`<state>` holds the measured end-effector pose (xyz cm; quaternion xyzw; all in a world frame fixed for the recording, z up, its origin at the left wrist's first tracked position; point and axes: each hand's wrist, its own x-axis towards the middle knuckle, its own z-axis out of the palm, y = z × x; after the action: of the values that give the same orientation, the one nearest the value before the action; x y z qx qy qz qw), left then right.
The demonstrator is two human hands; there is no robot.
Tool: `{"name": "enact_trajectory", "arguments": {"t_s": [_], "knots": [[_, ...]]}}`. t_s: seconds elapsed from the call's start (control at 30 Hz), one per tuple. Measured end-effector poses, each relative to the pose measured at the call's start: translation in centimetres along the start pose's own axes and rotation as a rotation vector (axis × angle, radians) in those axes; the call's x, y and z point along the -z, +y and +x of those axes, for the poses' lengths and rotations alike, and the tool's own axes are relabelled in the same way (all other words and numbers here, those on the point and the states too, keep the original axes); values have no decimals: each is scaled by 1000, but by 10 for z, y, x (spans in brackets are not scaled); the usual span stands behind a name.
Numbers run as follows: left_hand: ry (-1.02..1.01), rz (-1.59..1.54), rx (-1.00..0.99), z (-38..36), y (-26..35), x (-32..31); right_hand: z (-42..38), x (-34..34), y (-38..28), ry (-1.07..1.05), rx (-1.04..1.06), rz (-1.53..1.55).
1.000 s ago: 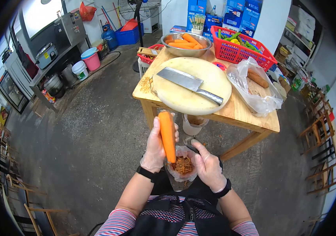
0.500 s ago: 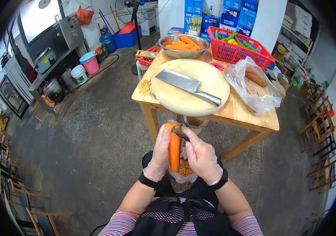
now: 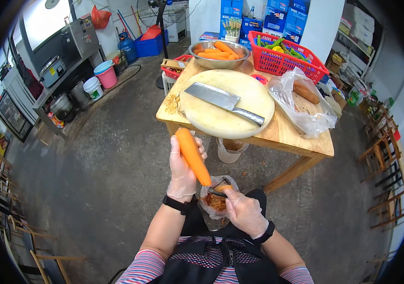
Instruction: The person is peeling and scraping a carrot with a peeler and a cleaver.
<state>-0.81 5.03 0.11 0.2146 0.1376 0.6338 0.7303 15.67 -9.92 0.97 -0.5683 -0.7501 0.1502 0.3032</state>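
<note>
My left hand (image 3: 181,173), in a clear plastic glove, is wrapped round a peeled orange carrot (image 3: 193,157) that slants down to the right. Below the carrot's lower tip, my right hand (image 3: 247,214), gloved too, grips a dark-framed peeler (image 3: 221,188). The peeler stands a little apart from the carrot. Underneath it, a plastic bag (image 3: 210,212) of orange peelings sits between my knees. The wooden table (image 3: 174,115) in front bears a round cutting board (image 3: 206,118), with a cleaver (image 3: 216,97) lying flat on it.
A steel bowl (image 3: 221,63) of carrots and a red basket (image 3: 282,61) of green vegetables stand at the table's back. A plastic bag (image 3: 316,124) with an unpeeled carrot lies on the right. Beneath the table is a white bucket (image 3: 229,155). Wooden chairs line the right wall.
The carrot has moved up and left in my left hand and now slants instead of standing upright. My right hand has drawn the peeler down, away from the carrot's top end.
</note>
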Motion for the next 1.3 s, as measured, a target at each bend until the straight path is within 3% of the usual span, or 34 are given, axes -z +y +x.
{"name": "enact_trajectory", "arguments": {"t_s": [0.1,0.2,0.27,0.3,0.4,0.57,0.8,0.87,0.97,1.07,1.3], "knots": [[49,-148,30,2,6,-3,1,0,12,-134,-58,-24],[36,-109,80,-7,11,-10,4,0,16,-81,-92,180],[-93,-27,184,-14,9,-11,15,1,18,87,-9,264],[-85,24,199,-18,5,-12,21,13,7,43,-80,321],[-1,160,206,-33,-1,-25,42,30,-11,110,-11,322],[-131,209,262,-38,-11,-4,67,32,-18,191,58,262],[-149,420,54,-43,-10,-24,61,20,-19,176,38,239],[-3,334,72,-42,-11,-25,52,14,-20,161,36,295],[-69,267,85,-26,-3,-8,34,5,-17,96,74,151],[1,202,83,-23,2,-17,21,-3,-12,76,131,93],[2,-148,17,9,2,14,-3,-6,17,-31,17,30]]}}
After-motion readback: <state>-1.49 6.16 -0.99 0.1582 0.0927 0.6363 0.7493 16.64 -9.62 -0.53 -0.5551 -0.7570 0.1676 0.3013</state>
